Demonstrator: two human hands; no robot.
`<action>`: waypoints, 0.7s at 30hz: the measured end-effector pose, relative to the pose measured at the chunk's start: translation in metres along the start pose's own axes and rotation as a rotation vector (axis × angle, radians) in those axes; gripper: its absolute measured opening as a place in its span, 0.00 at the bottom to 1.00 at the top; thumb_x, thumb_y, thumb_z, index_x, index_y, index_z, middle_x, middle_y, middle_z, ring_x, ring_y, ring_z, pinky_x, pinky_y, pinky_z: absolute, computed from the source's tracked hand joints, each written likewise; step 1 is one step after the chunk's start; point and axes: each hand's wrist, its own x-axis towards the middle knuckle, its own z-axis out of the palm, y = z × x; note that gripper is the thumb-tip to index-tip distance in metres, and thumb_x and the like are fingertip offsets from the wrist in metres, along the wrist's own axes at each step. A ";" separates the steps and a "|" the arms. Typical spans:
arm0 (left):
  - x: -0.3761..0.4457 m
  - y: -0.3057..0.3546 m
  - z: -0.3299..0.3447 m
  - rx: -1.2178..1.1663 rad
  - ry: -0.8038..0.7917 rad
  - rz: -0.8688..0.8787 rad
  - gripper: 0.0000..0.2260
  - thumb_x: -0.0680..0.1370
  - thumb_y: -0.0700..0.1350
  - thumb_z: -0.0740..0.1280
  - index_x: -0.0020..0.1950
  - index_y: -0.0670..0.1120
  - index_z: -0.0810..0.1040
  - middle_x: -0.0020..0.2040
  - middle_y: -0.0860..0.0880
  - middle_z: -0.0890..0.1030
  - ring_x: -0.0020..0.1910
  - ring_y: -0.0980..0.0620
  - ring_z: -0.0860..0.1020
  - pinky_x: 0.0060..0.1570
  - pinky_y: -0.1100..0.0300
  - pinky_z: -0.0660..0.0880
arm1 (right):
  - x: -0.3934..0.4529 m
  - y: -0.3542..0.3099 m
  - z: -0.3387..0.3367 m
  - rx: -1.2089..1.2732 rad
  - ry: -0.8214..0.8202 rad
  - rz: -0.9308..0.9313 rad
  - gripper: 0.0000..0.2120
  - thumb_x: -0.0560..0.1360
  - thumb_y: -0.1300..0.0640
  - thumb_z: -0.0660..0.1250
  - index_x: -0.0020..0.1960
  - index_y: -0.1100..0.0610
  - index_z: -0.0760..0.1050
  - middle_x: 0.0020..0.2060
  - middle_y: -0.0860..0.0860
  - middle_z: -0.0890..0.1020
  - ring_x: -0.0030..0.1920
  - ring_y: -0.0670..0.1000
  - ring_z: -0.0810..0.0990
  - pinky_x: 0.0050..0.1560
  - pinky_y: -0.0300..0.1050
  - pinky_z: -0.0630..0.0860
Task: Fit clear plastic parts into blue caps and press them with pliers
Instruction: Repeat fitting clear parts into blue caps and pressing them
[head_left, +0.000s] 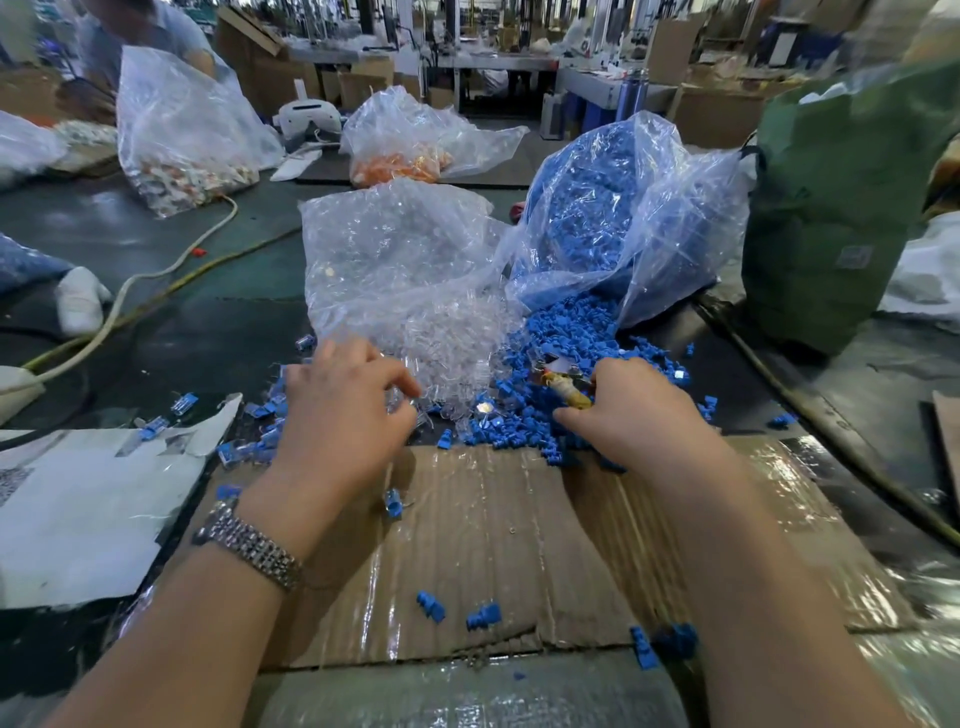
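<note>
left hand (343, 415) curls into the clear parts (447, 343), grip unclear (tiny, light, slippery: pinch by the sides). right hand (631, 410) grips the pliers (563, 387).

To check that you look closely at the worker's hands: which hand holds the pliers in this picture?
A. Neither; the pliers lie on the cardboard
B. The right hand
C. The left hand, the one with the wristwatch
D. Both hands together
B: the right hand grips the pliers by the handle over the spilled blue caps, while the left hand reaches into the clear plastic parts.
</note>
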 end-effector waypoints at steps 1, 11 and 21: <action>-0.002 0.002 0.004 0.027 -0.027 0.024 0.03 0.76 0.50 0.70 0.47 0.58 0.83 0.46 0.55 0.71 0.54 0.51 0.67 0.52 0.51 0.59 | 0.000 -0.001 0.001 -0.013 -0.006 0.012 0.20 0.76 0.39 0.68 0.44 0.54 0.66 0.53 0.56 0.75 0.53 0.59 0.74 0.54 0.55 0.73; -0.001 0.004 0.016 0.161 -0.098 0.004 0.05 0.77 0.56 0.70 0.49 0.58 0.83 0.47 0.57 0.68 0.57 0.52 0.68 0.59 0.49 0.62 | -0.003 -0.006 0.001 -0.087 -0.075 0.032 0.26 0.75 0.36 0.69 0.55 0.58 0.69 0.59 0.60 0.73 0.61 0.62 0.71 0.61 0.58 0.73; -0.003 0.012 -0.002 -0.339 -0.088 -0.048 0.03 0.77 0.48 0.73 0.49 0.54 0.81 0.41 0.61 0.79 0.40 0.63 0.78 0.40 0.71 0.73 | -0.010 0.000 -0.015 0.010 -0.019 -0.055 0.21 0.72 0.38 0.74 0.54 0.52 0.73 0.50 0.50 0.76 0.53 0.55 0.76 0.53 0.53 0.76</action>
